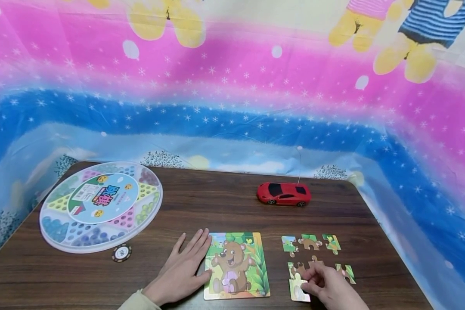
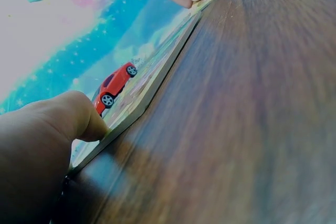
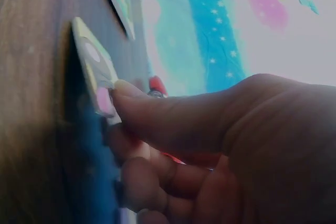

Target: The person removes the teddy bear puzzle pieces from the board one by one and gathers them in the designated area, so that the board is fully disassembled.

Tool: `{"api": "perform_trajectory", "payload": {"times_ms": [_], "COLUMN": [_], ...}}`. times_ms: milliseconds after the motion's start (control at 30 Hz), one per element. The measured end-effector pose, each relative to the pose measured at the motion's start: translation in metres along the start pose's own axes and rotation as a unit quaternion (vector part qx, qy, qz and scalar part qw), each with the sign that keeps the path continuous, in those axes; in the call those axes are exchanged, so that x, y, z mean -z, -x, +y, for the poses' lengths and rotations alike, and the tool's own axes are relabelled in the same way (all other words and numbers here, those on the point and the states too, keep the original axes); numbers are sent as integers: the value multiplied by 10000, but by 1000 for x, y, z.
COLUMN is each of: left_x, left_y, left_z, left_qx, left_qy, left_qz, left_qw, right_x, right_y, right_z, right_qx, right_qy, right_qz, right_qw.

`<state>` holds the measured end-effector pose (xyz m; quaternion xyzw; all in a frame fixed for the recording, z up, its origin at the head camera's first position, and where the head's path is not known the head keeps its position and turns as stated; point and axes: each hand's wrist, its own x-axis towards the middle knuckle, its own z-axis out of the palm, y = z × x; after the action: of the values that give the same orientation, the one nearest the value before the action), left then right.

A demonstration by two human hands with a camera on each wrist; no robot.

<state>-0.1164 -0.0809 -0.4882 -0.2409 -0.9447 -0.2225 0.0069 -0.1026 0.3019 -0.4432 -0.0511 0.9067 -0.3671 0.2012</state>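
One puzzle piece, pinched in the right hand, lies just right of the puzzle board, whose left edge the flat, open left hand steadies.

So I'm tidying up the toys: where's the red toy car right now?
In the head view the red toy car sits on the wooden table right of centre, beyond the bear puzzle board and the loose puzzle pieces.
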Motion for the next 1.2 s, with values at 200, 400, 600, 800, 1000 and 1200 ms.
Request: {"api": "perform_trajectory", "payload": {"times_ms": [200,400,600,800,1000,1200], "left_x": [0,0,0,-2,-2,-1], "left_y": [0,0,0,0,0,0], "left_z": [-1,-1,-1,-1,-1,0], "left_qx": [-29,-26,-19,-8,6,-33], "left_qy": [-27,-50,-40,7,21,-21], "left_qz": [39,26,25,-12,-7,68], "left_qw": [10000,10000,10000,10000,10000,10000], "right_x": [7,8,7,5,4,1], "right_y": [4,5,5,3,3,2], "right_z": [5,11,11,12,11,1], "right_qx": [18,238,170,240,236,100], "right_qy": [-142,-273,-312,-208,-105,-13], "right_qz": [-458,-871,-858,-808,-737,-205], "right_qw": [9988,9955,9957,9962,9969,9997]}}
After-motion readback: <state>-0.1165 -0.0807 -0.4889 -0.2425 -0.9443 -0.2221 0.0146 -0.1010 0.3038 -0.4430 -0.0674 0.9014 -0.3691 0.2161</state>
